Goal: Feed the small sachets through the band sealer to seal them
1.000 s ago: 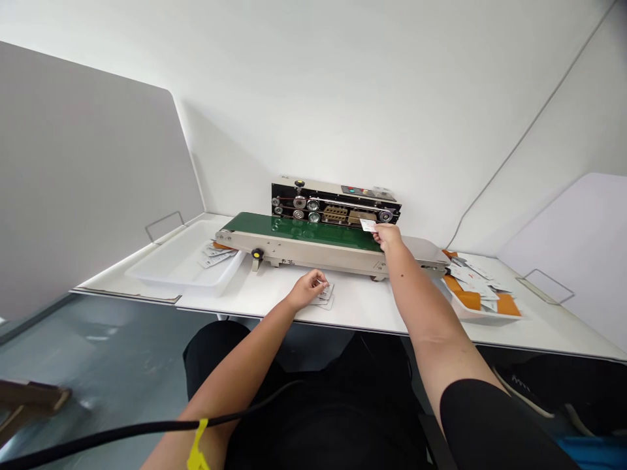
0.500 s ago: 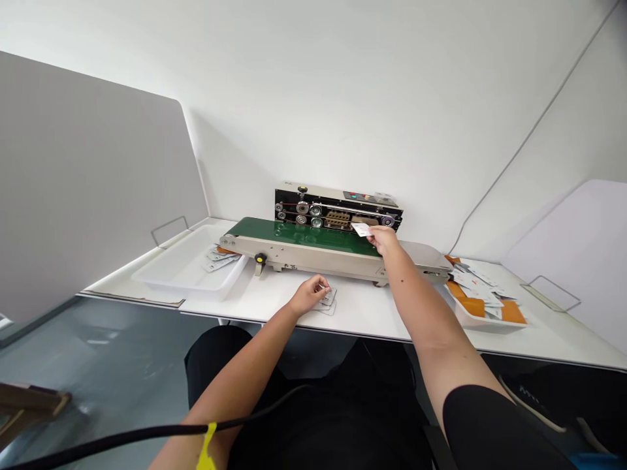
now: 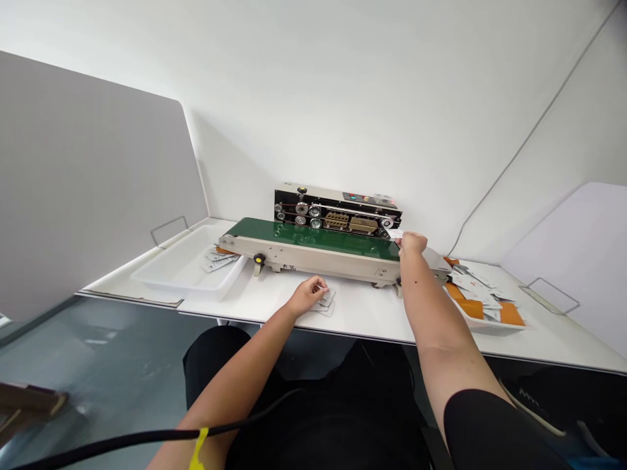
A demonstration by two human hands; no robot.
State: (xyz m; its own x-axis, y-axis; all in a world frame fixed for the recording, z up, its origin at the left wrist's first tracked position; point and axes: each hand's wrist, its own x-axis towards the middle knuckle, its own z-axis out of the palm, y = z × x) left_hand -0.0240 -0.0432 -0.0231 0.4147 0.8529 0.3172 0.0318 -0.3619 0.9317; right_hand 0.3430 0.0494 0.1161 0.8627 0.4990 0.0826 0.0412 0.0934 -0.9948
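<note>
– What is being held at the machine?

– A small, flat white packet [image 3: 394, 234] is pinched by one edge in the closed fingers of the right hand [image 3: 413, 243], beside the right end of the black-fronted metal machine [image 3: 308, 193], above the flat green conveyor belt [image 3: 313, 238].

– How would it be expected to handle?

– It is judged light, thin and bendable (perhaps a little slick), best taken by an edge or corner between thumb and forefinger, without creasing.

– And the left hand [image 3: 307, 294]?

– It is rested, fingers curled, at a small pile of grey-white flat packets [image 3: 327, 303] on the smooth white tabletop [image 3: 362, 313]; whether one is gripped cannot be told.

– Farther out?

– More packets, white and orange, are held in a white plastic tray [image 3: 494, 328] at right; a few are seen in a shallow translucent-white tray [image 3: 147, 279] at left.
</note>
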